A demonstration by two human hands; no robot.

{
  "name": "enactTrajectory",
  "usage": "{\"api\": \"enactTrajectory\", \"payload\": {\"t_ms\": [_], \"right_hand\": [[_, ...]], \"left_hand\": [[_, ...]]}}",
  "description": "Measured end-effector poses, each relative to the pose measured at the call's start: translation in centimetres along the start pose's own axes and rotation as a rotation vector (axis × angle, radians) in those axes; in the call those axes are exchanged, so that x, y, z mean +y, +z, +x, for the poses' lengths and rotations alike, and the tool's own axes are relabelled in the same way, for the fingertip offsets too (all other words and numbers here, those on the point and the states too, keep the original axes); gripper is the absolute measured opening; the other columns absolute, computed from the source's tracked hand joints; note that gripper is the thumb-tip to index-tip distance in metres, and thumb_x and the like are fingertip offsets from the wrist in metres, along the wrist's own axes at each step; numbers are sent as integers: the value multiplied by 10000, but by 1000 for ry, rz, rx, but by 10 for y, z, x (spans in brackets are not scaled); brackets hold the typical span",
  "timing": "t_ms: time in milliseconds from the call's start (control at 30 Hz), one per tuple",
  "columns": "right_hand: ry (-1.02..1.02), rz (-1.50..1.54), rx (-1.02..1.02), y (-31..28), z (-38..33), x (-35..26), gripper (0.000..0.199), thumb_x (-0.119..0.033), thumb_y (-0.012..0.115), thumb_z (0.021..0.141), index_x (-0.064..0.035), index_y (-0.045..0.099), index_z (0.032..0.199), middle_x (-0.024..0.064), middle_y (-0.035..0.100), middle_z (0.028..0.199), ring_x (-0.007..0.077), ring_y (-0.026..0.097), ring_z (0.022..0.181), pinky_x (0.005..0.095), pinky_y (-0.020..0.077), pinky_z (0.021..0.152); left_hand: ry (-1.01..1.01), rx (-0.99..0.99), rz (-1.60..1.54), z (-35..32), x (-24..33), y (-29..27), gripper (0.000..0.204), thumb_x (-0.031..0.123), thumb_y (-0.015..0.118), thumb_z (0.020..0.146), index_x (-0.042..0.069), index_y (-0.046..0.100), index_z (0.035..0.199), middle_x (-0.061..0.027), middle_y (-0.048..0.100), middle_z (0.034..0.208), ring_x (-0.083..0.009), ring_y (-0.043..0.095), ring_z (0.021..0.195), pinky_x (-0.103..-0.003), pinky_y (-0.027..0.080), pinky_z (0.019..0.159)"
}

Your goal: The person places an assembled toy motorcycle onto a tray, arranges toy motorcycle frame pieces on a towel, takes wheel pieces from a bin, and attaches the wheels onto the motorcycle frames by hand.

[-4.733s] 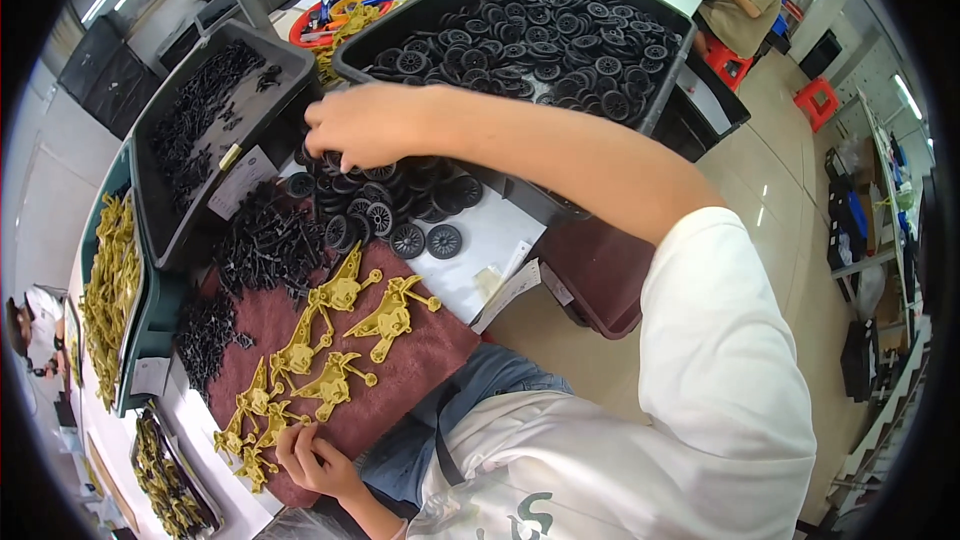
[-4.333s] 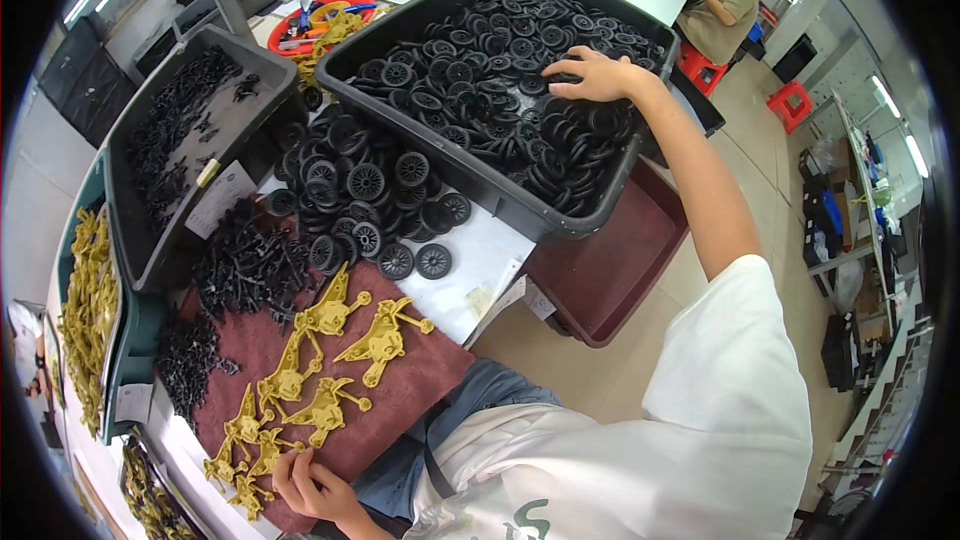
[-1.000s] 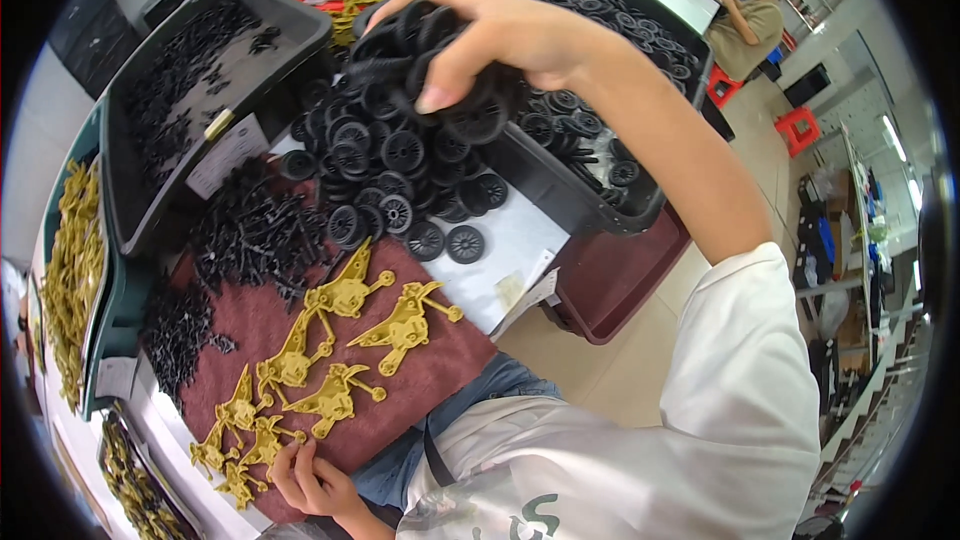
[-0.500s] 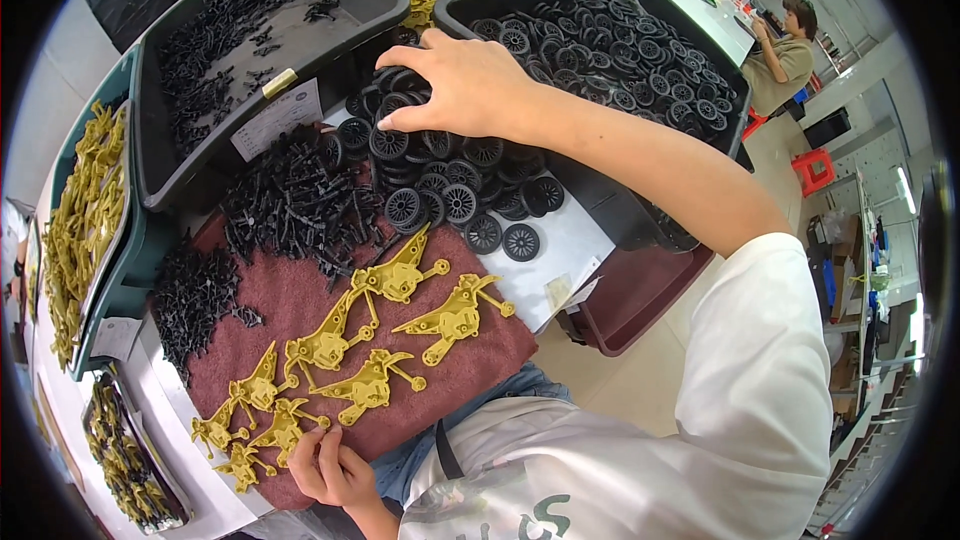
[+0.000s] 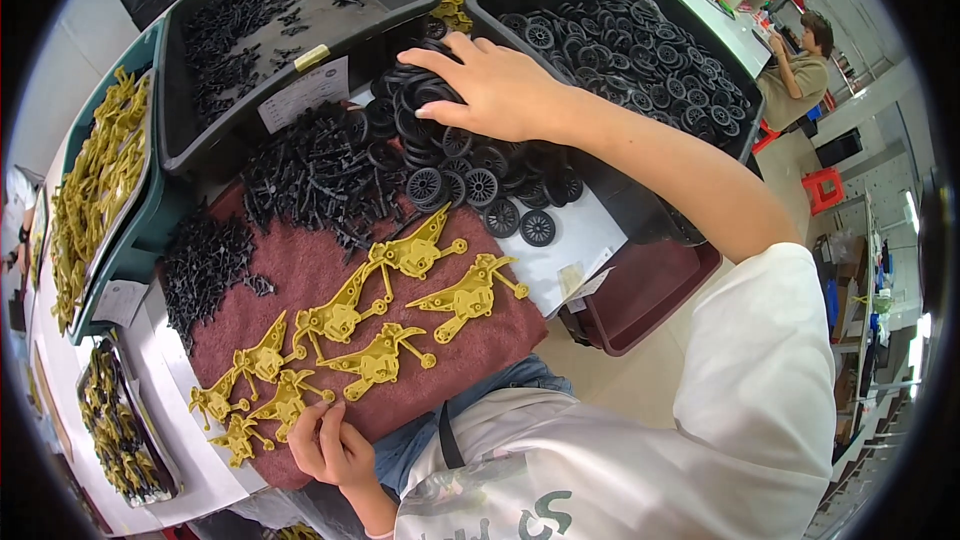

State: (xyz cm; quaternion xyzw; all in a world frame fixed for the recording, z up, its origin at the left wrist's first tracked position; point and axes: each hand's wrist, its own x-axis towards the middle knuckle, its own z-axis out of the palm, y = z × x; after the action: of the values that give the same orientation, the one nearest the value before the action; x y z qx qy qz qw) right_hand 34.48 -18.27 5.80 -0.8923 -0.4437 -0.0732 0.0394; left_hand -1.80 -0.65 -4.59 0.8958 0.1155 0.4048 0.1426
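Observation:
My right hand (image 5: 490, 85) reaches over a heap of black spoked toy wheels (image 5: 480, 186), palm down, thumb and fingers spread around wheels at the heap's left side. Low on the reddish-brown towel (image 5: 465, 360), my left hand (image 5: 332, 445) has its fingers curled, their tips at the rounded end of a yellow plastic part (image 5: 286, 396). Whatever lies inside those fingers is hidden. More yellow frame-like parts lie in two rows on the towel, among them a larger one (image 5: 468, 292) at the right.
Piles of small black parts (image 5: 310, 175) border the towel. A black tub of wheels (image 5: 640, 60), a grey tub of black pieces (image 5: 270, 30) and a teal bin of yellow parts (image 5: 100, 190) surround the work. A maroon bin (image 5: 650, 300) stands lower right. Another person (image 5: 800, 65) sits far right.
The whole view has shifted slightly, so things appear farther right. Both hands keep nearly the same places over the wheels and beside the yellow part.

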Motion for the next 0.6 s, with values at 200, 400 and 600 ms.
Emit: {"api": "enactTrajectory", "payload": {"t_ms": [200, 400, 600], "right_hand": [[-30, 166, 15, 2, 4, 17, 604, -441, 565, 913, -237, 375, 1449, 211, 478, 1318, 380, 498, 1202, 439, 407, 1021], [-154, 140, 139, -25, -8, 23, 425, -273, 718, 813, -142, 634, 1208, 103, 539, 1256, 301, 536, 1164, 387, 449, 975], [-164, 202, 153, -26, -19, 10, 345, -121, 701, 791, -104, 644, 1131, 81, 560, 1059, 290, 582, 993, 395, 475, 851]], "left_hand": [[-1, 15, -77, 5, 2, -7, 223, -110, 573, 673, 16, 685, 819, -123, 623, 881, -273, 600, 769, -364, 480, 673], [-139, 44, -334, 57, 4, -39, 226, -135, 561, 769, -15, 632, 947, -137, 612, 917, -247, 596, 816, -337, 494, 710], [58, -431, -543, 191, 46, 26, 165, -26, 611, 856, -38, 610, 1021, -154, 619, 998, -261, 620, 887, -316, 496, 789]]}}
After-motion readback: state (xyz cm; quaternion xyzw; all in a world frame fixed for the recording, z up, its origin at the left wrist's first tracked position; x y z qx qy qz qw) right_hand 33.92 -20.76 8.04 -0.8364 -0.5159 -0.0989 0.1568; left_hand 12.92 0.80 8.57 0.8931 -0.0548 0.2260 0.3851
